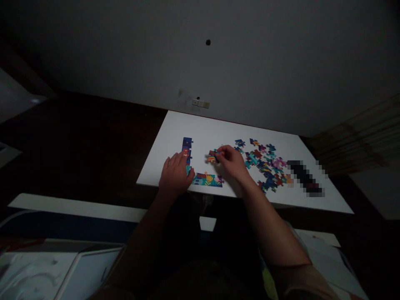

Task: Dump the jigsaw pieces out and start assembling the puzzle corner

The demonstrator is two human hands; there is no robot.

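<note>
My left hand (176,174) lies flat with its fingertips on the upright strip of joined jigsaw pieces (187,143), covering part of it. A second joined strip (208,180) runs along the table's near edge beside my left thumb, so the two make an L-shaped corner. In a pinch, my right hand (233,162) holds a small jigsaw puzzle piece (213,153) just above the table, right of the upright strip. Below it is another piece (211,159) with orange on it; whether the two touch, I cannot tell.
Many loose jigsaw pieces (265,166) are heaped on the white table (168,125) right of my right hand. A dark, pixelated object (304,177) lies farther right. Behind the table stands a grey wall (140,62) with a socket (201,103). The room is dim.
</note>
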